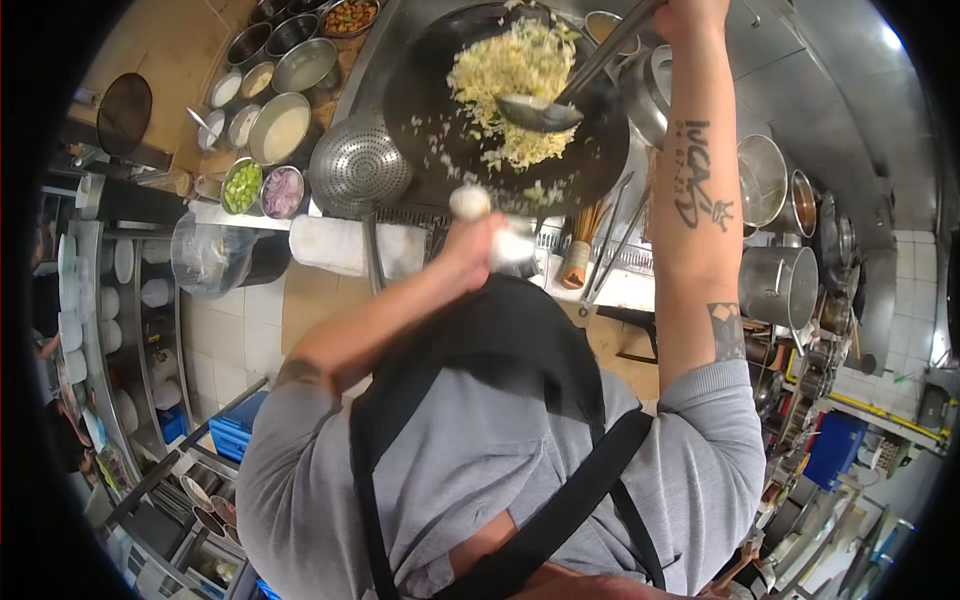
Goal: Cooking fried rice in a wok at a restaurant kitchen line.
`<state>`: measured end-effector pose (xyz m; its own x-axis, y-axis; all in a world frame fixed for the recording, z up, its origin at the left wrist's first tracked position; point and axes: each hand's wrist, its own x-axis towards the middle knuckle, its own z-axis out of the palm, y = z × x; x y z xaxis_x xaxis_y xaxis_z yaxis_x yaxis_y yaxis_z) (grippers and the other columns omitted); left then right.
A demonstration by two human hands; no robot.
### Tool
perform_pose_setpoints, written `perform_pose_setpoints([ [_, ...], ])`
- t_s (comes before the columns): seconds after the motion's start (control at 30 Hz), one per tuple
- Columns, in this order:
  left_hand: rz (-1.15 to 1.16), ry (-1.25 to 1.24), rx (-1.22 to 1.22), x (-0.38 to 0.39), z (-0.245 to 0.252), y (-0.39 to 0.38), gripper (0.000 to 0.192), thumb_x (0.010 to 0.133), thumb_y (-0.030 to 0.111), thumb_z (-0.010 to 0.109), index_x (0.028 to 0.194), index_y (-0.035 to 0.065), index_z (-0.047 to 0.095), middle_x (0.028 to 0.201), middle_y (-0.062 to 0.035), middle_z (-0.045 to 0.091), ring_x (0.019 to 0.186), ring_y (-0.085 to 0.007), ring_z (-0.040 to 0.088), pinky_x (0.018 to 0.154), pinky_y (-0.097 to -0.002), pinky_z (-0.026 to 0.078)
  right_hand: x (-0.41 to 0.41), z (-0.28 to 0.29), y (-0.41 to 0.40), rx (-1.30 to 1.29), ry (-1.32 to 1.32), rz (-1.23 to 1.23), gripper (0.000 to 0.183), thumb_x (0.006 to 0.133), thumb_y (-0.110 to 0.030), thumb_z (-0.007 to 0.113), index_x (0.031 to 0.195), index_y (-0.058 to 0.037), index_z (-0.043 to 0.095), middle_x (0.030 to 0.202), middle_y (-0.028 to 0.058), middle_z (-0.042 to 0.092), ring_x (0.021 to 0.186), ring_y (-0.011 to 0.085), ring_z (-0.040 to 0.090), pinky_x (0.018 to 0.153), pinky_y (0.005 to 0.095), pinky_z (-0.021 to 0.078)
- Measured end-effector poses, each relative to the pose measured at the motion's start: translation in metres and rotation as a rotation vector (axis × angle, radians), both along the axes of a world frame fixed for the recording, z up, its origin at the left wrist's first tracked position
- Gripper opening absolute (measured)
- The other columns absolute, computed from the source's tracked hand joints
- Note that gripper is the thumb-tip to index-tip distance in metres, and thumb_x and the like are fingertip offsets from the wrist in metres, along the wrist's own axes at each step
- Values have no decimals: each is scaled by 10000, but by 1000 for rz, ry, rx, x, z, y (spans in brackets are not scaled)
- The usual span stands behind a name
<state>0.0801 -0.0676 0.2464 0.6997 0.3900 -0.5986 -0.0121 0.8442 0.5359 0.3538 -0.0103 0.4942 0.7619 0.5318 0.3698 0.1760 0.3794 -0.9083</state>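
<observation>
A black wok (420, 142) lies before me, with fried rice (517, 67) heaped in its far half and loose grains along its near wall. My left hand (472, 251) is closed around a white cloth (511, 247) at the wok's near edge; the cloth is blurred and hides the wok's handle, if one is there. At the top right, my right hand (694, 15), partly cut off by the frame, grips the long handle of a steel ladle (544, 114). The ladle's bowl rests on or just over the rice.
A perforated steel skimmer (361, 166) lies left of the wok, near a rolled white towel (352, 244). Beyond it stand bowls of chopped green vegetable (242, 187) and sliced onion (283, 191). A bamboo wok brush (577, 259) and tongs (607, 247) lie right. A stockpot (780, 285) stands farther right.
</observation>
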Motion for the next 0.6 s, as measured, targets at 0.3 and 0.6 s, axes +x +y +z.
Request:
perform_pose_setpoints([
  [0.3, -10, -51, 61, 5, -36, 6, 229, 858, 44, 548, 1047, -73, 602, 1013, -194, 661, 868, -307, 691, 767, -413, 589, 39, -82, 2, 199, 35, 45, 211, 856, -78, 514, 670, -126, 425, 491, -6, 389, 361, 138, 400, 329, 294, 349],
  [0.6, 8, -29, -69, 92, -41, 76, 233, 926, 115, 498, 1090, -48, 520, 1011, -185, 642, 874, -325, 675, 772, -461, 582, -3, -8, 3, 377, -121, -13, 208, 822, -66, 554, 655, -119, 443, 494, -27, 385, 353, 115, 341, 345, 276, 307],
])
